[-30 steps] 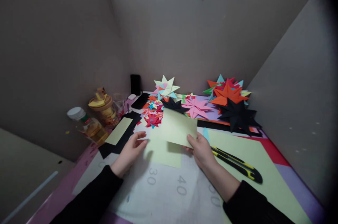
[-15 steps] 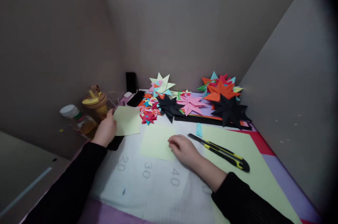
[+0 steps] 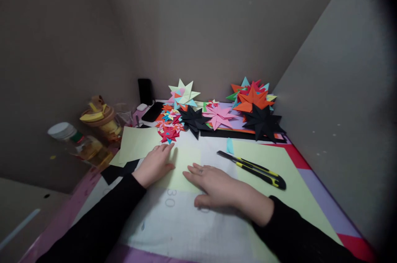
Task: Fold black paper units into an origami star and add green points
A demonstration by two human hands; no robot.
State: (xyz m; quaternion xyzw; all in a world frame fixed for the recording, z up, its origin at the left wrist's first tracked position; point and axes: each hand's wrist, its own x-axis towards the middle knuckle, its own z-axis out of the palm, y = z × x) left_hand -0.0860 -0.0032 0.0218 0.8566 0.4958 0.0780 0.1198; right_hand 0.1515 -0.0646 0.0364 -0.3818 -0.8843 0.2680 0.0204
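I judge the pale yellow square [image 3: 182, 163] is being flattened mid-worktop [image 3: 186, 221]: my left hand [image 3: 154, 164] and right hand [image 3: 217, 186] press it with fingers spread, gripping nothing; next, lift an edge toward twelve o'clock to fold.

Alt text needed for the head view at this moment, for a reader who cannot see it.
Both hands, the left hand and the right hand, rest flat on a pale yellow paper square on a white cutting mat. A yellow-black utility knife lies to the right; folded paper stars crowd the back of the desk.
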